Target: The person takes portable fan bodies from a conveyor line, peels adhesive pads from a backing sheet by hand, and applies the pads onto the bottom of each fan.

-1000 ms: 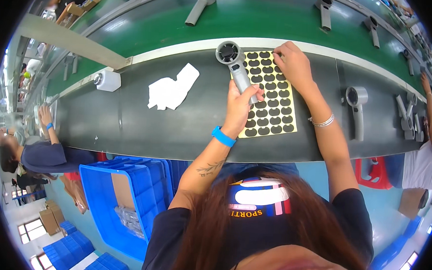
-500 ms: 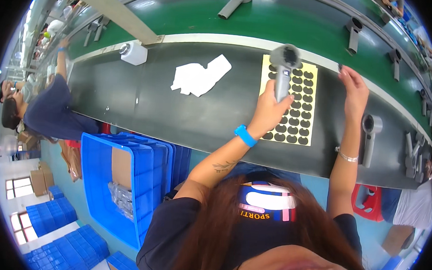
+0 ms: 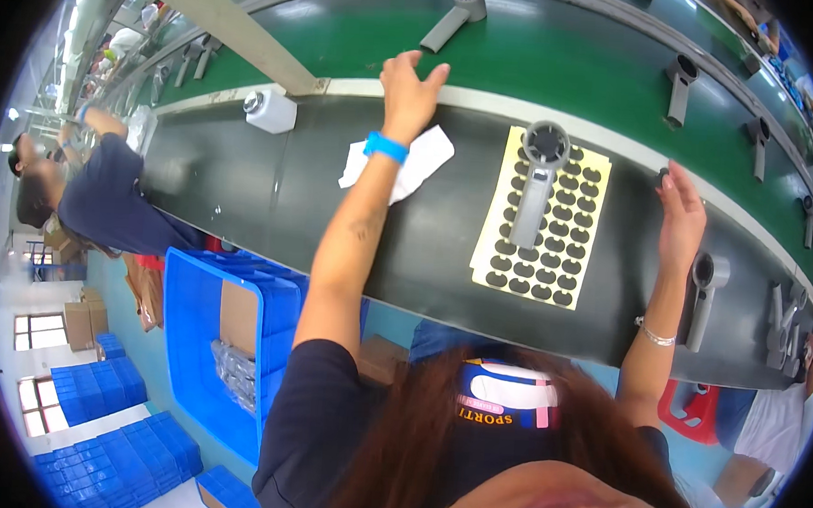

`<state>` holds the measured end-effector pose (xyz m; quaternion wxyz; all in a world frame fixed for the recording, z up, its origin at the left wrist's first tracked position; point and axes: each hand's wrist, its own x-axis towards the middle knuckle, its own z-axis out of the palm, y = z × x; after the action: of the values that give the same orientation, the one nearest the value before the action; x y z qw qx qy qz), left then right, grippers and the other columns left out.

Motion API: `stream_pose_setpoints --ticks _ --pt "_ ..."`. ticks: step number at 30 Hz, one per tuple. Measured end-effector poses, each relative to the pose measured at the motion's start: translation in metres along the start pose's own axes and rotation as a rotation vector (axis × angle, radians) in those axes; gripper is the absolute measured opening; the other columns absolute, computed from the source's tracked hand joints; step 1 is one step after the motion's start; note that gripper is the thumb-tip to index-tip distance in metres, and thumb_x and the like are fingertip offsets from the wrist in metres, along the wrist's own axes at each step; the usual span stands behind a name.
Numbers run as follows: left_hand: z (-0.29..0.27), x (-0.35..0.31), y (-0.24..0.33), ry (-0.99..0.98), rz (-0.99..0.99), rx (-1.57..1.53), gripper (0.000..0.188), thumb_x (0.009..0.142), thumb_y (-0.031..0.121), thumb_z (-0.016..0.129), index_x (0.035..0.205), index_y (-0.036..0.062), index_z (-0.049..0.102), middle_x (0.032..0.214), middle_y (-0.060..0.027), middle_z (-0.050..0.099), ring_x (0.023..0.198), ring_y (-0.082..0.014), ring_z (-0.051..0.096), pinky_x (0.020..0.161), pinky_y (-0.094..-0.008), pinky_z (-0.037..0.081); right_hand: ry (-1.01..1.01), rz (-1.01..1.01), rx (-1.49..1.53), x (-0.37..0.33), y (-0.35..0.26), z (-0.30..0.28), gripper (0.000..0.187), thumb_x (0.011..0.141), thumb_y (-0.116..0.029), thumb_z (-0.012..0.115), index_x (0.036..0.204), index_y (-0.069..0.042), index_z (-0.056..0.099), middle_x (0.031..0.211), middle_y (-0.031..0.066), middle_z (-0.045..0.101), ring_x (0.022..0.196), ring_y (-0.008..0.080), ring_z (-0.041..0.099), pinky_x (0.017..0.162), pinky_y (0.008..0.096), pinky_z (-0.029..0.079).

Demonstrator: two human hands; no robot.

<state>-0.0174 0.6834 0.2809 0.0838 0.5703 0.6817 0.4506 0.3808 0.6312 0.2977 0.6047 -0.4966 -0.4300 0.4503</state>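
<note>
A pale yellow rectangular sticker sheet (image 3: 542, 220) lies right of centre in the frame on the dark worktop, covered in rows of small black oval labels, a few spots near its lower edge already bare. Left of it, just above centre, lie white backing papers (image 3: 418, 163), crumpled and overlapping. At the lower left, a blue plastic crate (image 3: 197, 353) holds a brown cardboard divider and clear plastic bags (image 3: 233, 374) of parts. Brown cardboard boxes (image 3: 77, 319) stand stacked at the far left edge, above stacks of more blue crates (image 3: 112, 441) in the lower left corner.
</note>
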Motion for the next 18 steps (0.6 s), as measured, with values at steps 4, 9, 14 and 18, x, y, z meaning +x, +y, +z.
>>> stream_pose_setpoints --ticks 4,9,14,18 --pt "0.025 0.052 -0.044 -0.041 -0.116 0.225 0.061 0.078 0.04 0.07 0.117 -0.0038 0.054 0.115 -0.0241 0.048 0.111 -0.0391 0.041 0.093 -0.0452 0.035 -0.07 0.024 -0.048 0.0 0.016 -0.012 0.023 0.087 -0.006 0.062 0.107 0.002 0.061 0.111 0.0081 0.06 0.095 0.0123 0.056 0.083 0.0252 0.047" --pt "0.044 0.069 -0.037 0.105 -0.046 -0.021 0.048 0.073 0.032 0.076 0.104 -0.0022 0.06 0.1 -0.0139 0.059 0.08 -0.0247 0.059 0.075 -0.0385 0.048 -0.072 -0.004 -0.099 -0.005 0.006 -0.015 0.016 0.085 -0.007 0.064 0.099 -0.001 0.063 0.114 0.0085 0.06 0.096 0.0129 0.055 0.083 0.0258 0.045" --pt "0.047 0.067 0.016 -0.062 0.035 -0.69 0.036 0.08 -0.003 0.067 0.112 -0.0036 0.051 0.118 -0.0133 0.057 0.077 -0.0184 0.067 0.064 -0.024 0.055 -0.05 0.027 -0.165 0.0 0.007 -0.013 0.016 0.084 -0.006 0.065 0.099 -0.002 0.064 0.112 0.0055 0.061 0.09 0.0104 0.054 0.078 0.0235 0.044" --pt "0.058 0.079 0.029 -0.103 0.117 -0.965 0.036 0.078 -0.005 0.068 0.11 -0.0031 0.054 0.123 -0.0158 0.054 0.082 -0.0194 0.067 0.07 -0.0261 0.055 -0.055 0.077 -0.07 0.001 0.008 -0.006 0.014 0.084 -0.006 0.065 0.098 -0.002 0.064 0.102 0.0033 0.062 0.08 0.0072 0.053 0.071 0.0205 0.041"
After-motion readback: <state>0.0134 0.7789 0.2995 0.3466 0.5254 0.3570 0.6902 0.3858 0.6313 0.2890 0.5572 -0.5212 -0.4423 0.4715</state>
